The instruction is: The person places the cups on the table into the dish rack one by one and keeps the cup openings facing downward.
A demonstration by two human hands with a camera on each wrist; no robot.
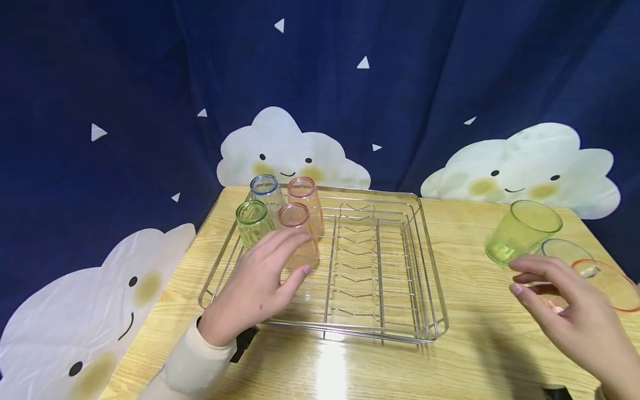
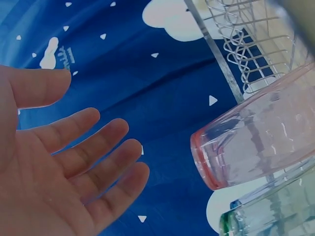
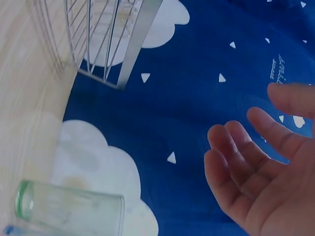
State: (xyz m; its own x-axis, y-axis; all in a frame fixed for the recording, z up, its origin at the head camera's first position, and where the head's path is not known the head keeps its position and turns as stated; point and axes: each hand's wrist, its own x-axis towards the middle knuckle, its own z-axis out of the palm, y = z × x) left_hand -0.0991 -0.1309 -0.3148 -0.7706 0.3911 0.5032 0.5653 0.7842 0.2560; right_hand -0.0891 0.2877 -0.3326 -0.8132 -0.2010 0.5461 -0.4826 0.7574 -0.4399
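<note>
My left hand [image 1: 262,280] hovers over the wire rack, its fingers loosely spread near the front pink-rimmed glass [image 1: 302,253]. In the left wrist view a gap separates the left hand [image 2: 74,162] from the pink glass [image 2: 261,132]. Beside it stand a green-rimmed glass [image 1: 252,222], a blue-rimmed glass [image 1: 267,194] and another pink-rimmed glass [image 1: 305,194], all bottoms up. At the right, my right hand [image 1: 575,316] holds nothing, fingers loosely bent. Near it are a green glass [image 1: 520,233], a blue-rimmed glass [image 1: 565,250] and a red-rimmed glass [image 1: 612,286], partly hidden by the hand.
The metal wire rack [image 1: 435,278] stands mid-table, with zigzag wires along its floor. Under everything is a light wooden table [image 1: 465,355]. A dark blue curtain [image 1: 320,72] with white clouds hangs behind it. Dark straps show at both wrists.
</note>
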